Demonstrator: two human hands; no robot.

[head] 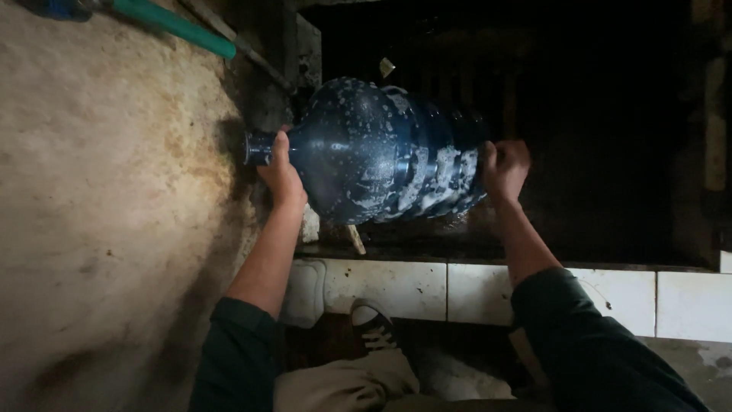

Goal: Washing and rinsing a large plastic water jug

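- A black-and-white sneaker (374, 326) stands on the floor just below a white tiled ledge (396, 288).
- The left hand (280, 172) wraps its fingers around the neck end of a large blue water jug (381, 152).
- The right hand (505, 168) is curled closed against the jug's base.
- The jug lies on its side above the ledge, soap foam over it.
- A green pipe (179, 27) runs along the stained wall (107, 191) beyond.

Big blue water jug (381, 152), on its side, soapy.

I see it in the upper middle of the frame, lying horizontal with its narrow neck pointing left and its base to the right; white foam patches and droplets cover its ribbed dark-blue body.
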